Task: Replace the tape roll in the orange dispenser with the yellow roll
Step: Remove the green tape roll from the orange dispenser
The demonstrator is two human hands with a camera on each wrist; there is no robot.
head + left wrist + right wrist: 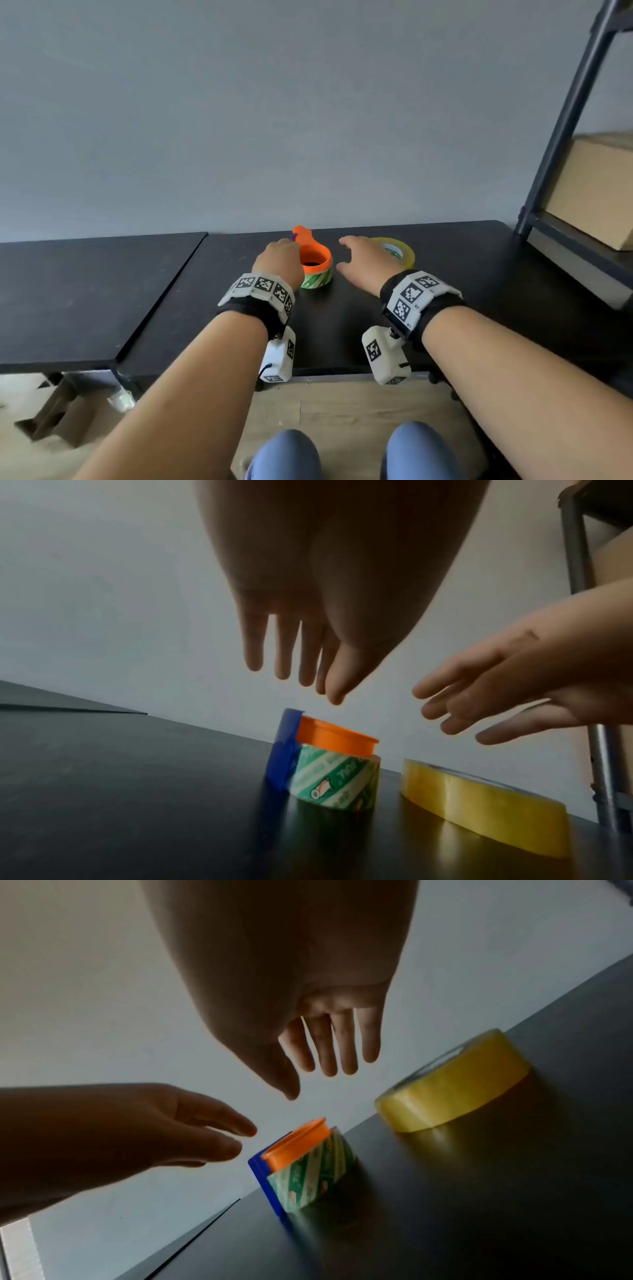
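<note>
I see the orange dispenser (314, 257) on the black table (342, 325), a green-striped roll (337, 783) around it, and the yellow roll (479, 804) flat just beside it. My left hand (281, 262) and right hand (368, 263) hover above them with fingers spread loosely, holding nothing.

The place reads as a plain storeroom or back-office work corner — sparse and utilitarian. Two black desks (102, 298) stand pushed together against a bare grey-white wall (274, 102) with nothing hung on it. At the right stands a dark metal shelving rack (561, 137) carrying a brown cardboard box (596, 192) — the sort of storage unit found in stock or packing areas. The floor (342, 411) is light wood-look laminate, and folded cardboard pieces (58, 414) lie on it under the left desk. Rolls of packing tape (400, 253) on the desk fit a packing setting.
</note>
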